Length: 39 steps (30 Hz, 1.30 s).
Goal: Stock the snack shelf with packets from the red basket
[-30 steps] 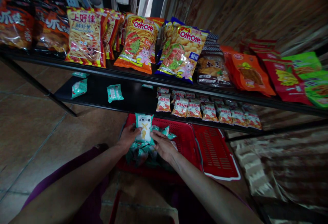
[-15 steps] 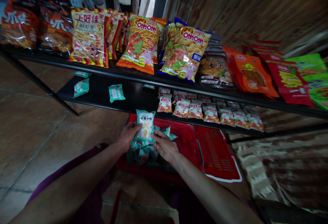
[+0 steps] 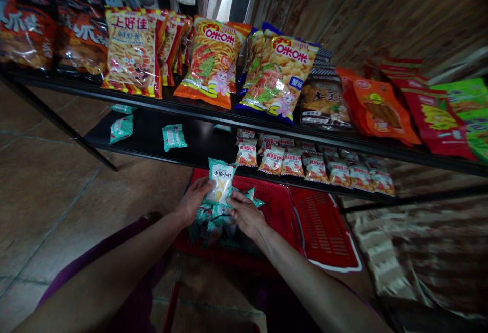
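"Where's the turquoise-and-white snack packet (image 3: 221, 180)?"

"Between the two hands, above the red basket (image 3: 278, 198), with its printed front facing up at the camera. The left hand (image 3: 196, 200) grips its left edge, thumb over the front. The right hand (image 3: 247, 215) pinches its lower right corner with the fingertips."

"And around it?"

"At six o'clock from it, turquoise packets (image 3: 224, 225) lie heaped in the basket. Around ten o'clock, loose turquoise packets (image 3: 174, 137) lie apart on the lower shelf (image 3: 206, 145). Between two and three, on that shelf, stand rows of small white-and-orange snack packets (image 3: 293, 162)."

"Higher up?"

"On the upper shelf (image 3: 171, 110), prawn crackers (image 3: 133, 56) at eleven, an orange-edged snack bag (image 3: 209, 63) near twelve and a blue-edged one (image 3: 280, 76) at one."
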Tool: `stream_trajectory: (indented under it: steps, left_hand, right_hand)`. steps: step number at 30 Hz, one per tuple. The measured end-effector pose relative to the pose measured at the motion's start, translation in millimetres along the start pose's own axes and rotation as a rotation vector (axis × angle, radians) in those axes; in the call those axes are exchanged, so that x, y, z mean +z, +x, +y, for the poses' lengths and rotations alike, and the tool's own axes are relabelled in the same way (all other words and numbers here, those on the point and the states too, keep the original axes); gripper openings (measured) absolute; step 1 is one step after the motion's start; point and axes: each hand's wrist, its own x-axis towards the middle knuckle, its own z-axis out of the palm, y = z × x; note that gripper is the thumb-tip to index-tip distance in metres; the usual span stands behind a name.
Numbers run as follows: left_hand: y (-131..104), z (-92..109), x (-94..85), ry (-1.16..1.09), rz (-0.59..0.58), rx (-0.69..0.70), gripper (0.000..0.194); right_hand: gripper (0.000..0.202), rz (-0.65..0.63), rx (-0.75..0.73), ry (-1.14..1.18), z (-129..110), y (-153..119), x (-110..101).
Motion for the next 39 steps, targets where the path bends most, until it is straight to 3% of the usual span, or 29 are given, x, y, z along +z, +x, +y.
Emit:
stream_trajectory:
  steps: [3,7,18,25,33,39]
  left_hand:
    - [-4.4,0.5,-0.3,0.002,-0.09,0.031,0.052]
    - [0.6,-4.6,-4.2,-0.012,-0.023,0.039,0.049]
    - [52.1,-7.5,-3.3,-0.052,0.048,0.05,0.043]
    - [93.6,1.1,7.2,0.074,0.167,0.157,0.025]
    - [138.5,15.9,27.1,0.004,0.163,0.157,0.033]
    - [173.4,24.1,41.8,-0.023,0.177,0.193,0.04]
  right_hand:
    - [0.032,-0.009,-0.003,-0.012,0.0,1.4,0.3]
    - [0.031,0.015,0.015,-0.038,1.4,3.8,2.3]
    - [0.03,0.065,-0.018,-0.031,-4.3,31.1,11.8]
    - [0.027,0.104,-0.101,-0.012,-14.1,70.1,24.3]
    - [0.027,0.141,-0.213,0.028,-29.7,127.6,32.9]
    - [0.024,0.186,-0.256,0.076,-51.7,155.1,46.9]
